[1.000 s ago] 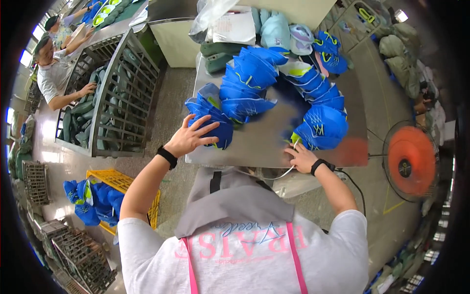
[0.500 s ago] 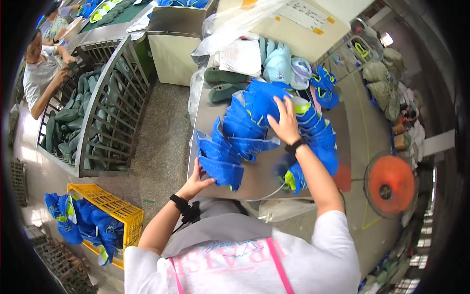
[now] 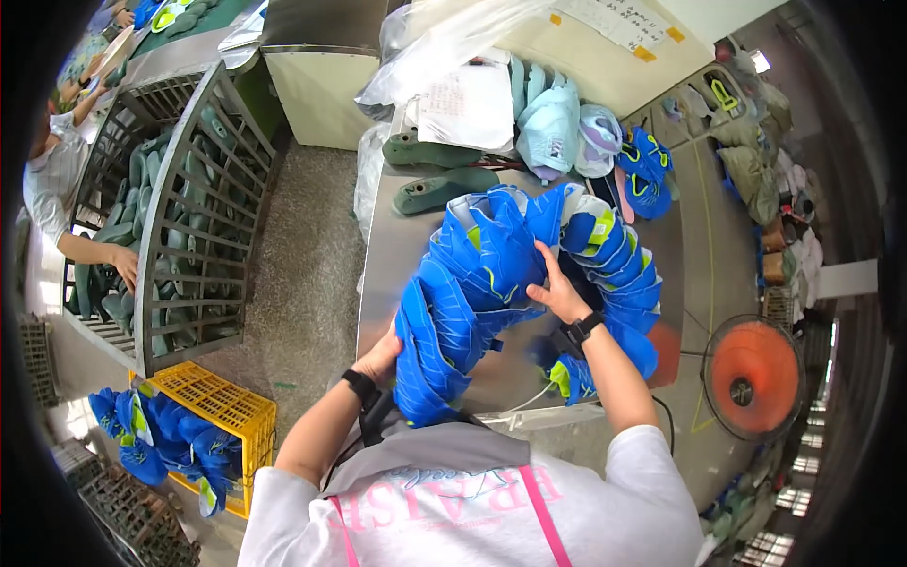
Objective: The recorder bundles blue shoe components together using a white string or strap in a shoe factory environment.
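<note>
A long curved row of nested blue shoe uppers with lime-green linings arches over the metal-topped table. My left hand is closed against the outer side of the row's near left end, its fingertips hidden behind the fabric. On the inner side of the arch, my right hand grips the uppers, thumb and forefinger apart against them. The row's right arm curves down beside my right forearm. Next to that forearm, a dark, blurred thing with a pale cord lies at the table's near edge.
Green shoe lasts, papers and pale blue shoes crowd the table's far side. A rack of lasts stands left, with another person's hand in it. A yellow crate holds blue uppers; an orange fan stands right.
The left part of the row has come nearer to me and packed closer together. My right hand has moved down from the top of the arch to its inner side. The other person's arm reaches lower.
</note>
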`<state>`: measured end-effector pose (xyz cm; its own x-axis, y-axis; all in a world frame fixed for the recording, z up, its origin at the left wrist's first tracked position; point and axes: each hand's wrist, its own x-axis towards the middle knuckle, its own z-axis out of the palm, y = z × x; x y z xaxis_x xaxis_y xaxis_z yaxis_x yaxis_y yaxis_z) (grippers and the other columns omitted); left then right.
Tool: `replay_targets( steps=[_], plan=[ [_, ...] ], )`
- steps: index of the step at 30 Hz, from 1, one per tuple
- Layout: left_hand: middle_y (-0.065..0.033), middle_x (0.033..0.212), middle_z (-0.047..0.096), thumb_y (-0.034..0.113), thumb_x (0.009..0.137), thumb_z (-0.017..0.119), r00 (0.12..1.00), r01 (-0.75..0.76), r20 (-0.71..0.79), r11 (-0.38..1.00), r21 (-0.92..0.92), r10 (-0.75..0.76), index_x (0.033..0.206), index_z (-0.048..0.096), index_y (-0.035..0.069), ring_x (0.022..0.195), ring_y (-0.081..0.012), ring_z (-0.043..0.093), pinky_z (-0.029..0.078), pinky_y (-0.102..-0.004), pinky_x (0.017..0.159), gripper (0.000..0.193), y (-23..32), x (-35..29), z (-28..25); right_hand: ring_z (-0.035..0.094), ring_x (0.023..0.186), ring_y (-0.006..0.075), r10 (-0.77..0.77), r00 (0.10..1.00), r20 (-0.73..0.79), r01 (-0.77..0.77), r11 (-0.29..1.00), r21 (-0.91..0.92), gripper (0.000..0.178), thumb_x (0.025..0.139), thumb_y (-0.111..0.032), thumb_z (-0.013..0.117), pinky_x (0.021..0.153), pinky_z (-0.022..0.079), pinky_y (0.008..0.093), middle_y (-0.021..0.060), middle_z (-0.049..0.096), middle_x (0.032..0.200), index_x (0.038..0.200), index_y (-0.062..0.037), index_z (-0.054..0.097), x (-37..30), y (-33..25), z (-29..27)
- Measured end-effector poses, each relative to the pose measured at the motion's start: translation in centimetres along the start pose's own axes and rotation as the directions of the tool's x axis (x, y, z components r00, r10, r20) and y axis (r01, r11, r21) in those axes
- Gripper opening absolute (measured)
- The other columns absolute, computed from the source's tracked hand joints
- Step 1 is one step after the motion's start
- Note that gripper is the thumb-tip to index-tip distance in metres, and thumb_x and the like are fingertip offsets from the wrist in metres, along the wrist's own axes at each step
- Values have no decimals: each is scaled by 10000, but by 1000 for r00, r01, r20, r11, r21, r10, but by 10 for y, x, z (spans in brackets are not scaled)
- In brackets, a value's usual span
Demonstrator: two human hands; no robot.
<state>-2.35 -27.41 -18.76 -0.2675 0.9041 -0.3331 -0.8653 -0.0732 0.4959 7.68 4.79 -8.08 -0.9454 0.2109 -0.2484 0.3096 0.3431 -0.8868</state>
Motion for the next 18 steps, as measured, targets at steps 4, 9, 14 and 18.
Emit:
replay_targets(
  steps=[4, 9, 14, 18],
  plan=[
    [-76, 1374, 273, 542, 544, 764, 967, 229, 144, 965, -129, -210, 1394, 41, 241, 1224, -255, 346, 350, -458, 992, 1156, 18, 16, -7, 226, 1284, 279, -70, 981, -183, 60, 996, -59, 881, 755, -476, 633, 1046, 186, 347, 174, 231, 1381, 1383, -72, 164, 11, 20, 21],
    [-60, 1365, 280, 351, 614, 798, 996, -18, 81, 997, -79, 24, 1398, 69, 168, 1241, -230, 310, 273, -409, 1030, 1087, 8, 15, 2, 259, 1274, 241, -4, 927, -376, 105, 963, 248, 856, 797, -503, 570, 1048, 195, 337, 122, 226, 1399, 1387, -42, 155, -14, 20, 55],
    [-122, 1380, 237, 188, 554, 833, 977, -140, 180, 982, 125, 117, 1396, 82, 128, 1262, -232, 274, 239, -385, 1044, 1130, 77, -33, 17, 281, 1269, 248, -28, 837, -547, 336, 816, 471, 790, 823, -545, 492, 1043, 233, 402, 95, 271, 1383, 1376, -69, 188, -26, -32, 101],
    [-182, 1399, 203, 270, 474, 872, 794, -608, 454, 541, 581, 404, 1368, 168, 136, 1285, -317, 245, 221, -418, 1048, 1146, 162, -85, 14, 451, 1139, 288, 87, 770, -632, 565, 369, 738, 626, 879, -460, 452, 981, 343, 409, 117, 429, 1293, 1303, -19, 321, -13, -106, 141]
  ],
)
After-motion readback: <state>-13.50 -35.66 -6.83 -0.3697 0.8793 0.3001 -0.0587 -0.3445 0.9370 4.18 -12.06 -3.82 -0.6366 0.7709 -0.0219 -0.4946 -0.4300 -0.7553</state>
